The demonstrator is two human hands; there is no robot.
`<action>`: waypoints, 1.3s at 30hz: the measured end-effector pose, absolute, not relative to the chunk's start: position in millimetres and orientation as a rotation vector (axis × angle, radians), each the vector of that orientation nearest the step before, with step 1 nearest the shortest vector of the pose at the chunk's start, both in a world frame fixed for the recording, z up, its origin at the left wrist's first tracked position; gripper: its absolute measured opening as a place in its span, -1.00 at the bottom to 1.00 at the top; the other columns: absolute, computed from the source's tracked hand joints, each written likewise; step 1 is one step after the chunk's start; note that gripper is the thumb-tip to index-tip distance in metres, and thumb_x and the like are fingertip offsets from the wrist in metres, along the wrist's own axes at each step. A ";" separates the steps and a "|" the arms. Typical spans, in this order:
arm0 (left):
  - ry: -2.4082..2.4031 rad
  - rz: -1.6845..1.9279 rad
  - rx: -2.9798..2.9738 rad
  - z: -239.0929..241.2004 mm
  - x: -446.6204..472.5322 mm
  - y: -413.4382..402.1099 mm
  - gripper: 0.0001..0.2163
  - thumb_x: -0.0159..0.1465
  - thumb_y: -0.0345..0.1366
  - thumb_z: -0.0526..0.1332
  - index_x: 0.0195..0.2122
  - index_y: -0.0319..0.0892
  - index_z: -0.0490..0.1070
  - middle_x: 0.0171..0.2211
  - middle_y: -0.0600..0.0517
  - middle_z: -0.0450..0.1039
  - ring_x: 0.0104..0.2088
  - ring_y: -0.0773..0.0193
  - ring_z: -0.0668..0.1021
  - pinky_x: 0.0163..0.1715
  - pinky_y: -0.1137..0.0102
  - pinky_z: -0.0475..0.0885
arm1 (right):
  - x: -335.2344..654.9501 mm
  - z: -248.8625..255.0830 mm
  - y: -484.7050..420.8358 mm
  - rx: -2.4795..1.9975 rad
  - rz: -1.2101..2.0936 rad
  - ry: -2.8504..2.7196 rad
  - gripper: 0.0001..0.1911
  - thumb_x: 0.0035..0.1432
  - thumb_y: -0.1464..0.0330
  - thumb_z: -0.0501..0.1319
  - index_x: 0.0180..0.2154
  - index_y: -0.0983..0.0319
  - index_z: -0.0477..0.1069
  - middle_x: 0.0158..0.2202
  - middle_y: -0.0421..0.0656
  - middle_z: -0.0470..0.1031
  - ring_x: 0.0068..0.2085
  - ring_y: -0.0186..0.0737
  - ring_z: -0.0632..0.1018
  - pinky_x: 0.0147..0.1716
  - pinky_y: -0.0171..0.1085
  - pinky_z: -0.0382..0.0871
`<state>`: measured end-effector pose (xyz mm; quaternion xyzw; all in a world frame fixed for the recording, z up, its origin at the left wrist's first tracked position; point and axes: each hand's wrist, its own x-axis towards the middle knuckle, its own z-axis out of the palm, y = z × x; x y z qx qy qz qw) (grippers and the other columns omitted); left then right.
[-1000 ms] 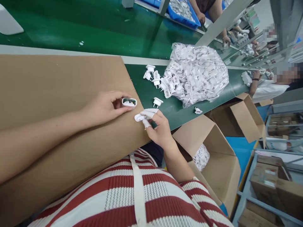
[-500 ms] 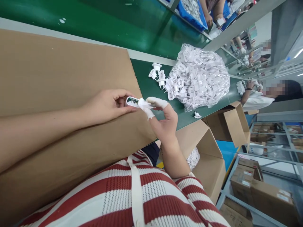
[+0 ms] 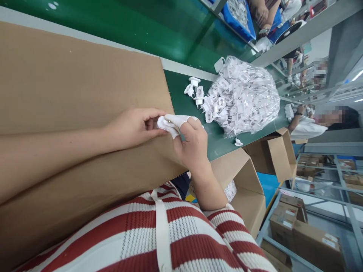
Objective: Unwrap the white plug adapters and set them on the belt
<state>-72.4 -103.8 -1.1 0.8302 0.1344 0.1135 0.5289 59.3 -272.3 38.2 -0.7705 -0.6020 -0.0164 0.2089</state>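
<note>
Presently: your left hand [image 3: 137, 122], fingers half-curled round a white casing [image 3: 155, 123]; your right hand [image 3: 193, 139], fingertips pinching a plug [image 3: 162, 122] between them, best kept square.

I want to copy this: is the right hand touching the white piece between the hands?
Touching: the head view shows the right hand pinching the white piece with its white-covered fingers, no gap showing.

Grey metal shelving [image 3: 283, 251], blue floor [image 3: 266, 184], bright ceiling light [image 3: 357, 75]
</note>
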 end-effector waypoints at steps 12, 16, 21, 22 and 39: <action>0.320 0.316 2.061 -0.2 -73.7 -104.9 -0.60 0.37 0.00 0.28 0.13 -0.08 0.58 -0.44 0.15 0.48 -0.45 0.34 0.41 -0.34 0.42 0.30 | 58.3 44.0 -267.4 -2.155 -0.195 -1.732 -0.71 0.14 0.59 0.10 -0.18 0.16 0.43 -0.29 -0.09 0.35 -0.24 -0.02 0.39 -0.22 -0.11 0.36; 0.264 0.349 2.179 -1.6 -74.9 -104.3 -0.66 0.43 -0.01 0.22 0.03 -0.10 0.62 -0.39 0.09 0.53 -0.40 0.30 0.46 -0.30 0.40 0.32 | 55.8 47.1 -264.3 -2.172 -0.163 -1.716 -0.72 0.15 0.61 0.10 -0.20 0.17 0.42 -0.30 -0.10 0.32 -0.25 -0.04 0.38 -0.26 -0.16 0.32; 0.279 0.322 2.453 -1.3 -78.3 -107.0 -0.55 0.51 0.07 0.03 0.12 -0.08 0.56 0.00 -0.07 0.65 -0.05 0.07 0.61 -0.16 0.27 0.40 | 48.0 44.8 -260.1 -2.202 -0.147 -1.661 -0.71 0.24 0.57 0.11 -0.12 0.17 0.49 -0.26 -0.07 0.40 -0.22 -0.03 0.42 -0.21 -0.15 0.35; 0.314 0.321 2.526 -0.3 -79.1 -108.0 -0.51 0.52 0.10 0.00 0.15 -0.08 0.54 0.02 -0.10 0.65 -0.02 0.01 0.62 -0.17 0.25 0.40 | 46.6 44.0 -259.3 -2.210 -0.162 -1.651 -0.71 0.25 0.56 0.12 -0.10 0.17 0.50 -0.25 -0.06 0.42 -0.22 -0.02 0.43 -0.20 -0.15 0.36; 0.646 0.211 2.323 55.0 -61.3 -26.6 -0.39 0.08 0.39 0.30 -0.03 0.10 0.67 -0.34 0.08 0.70 -0.04 -0.29 0.61 0.03 0.02 0.48 | 77.6 15.3 -294.5 -2.157 -0.124 -1.299 -0.44 0.38 0.49 0.12 0.37 0.28 0.38 0.26 0.10 0.53 0.31 0.04 0.46 0.31 0.03 0.35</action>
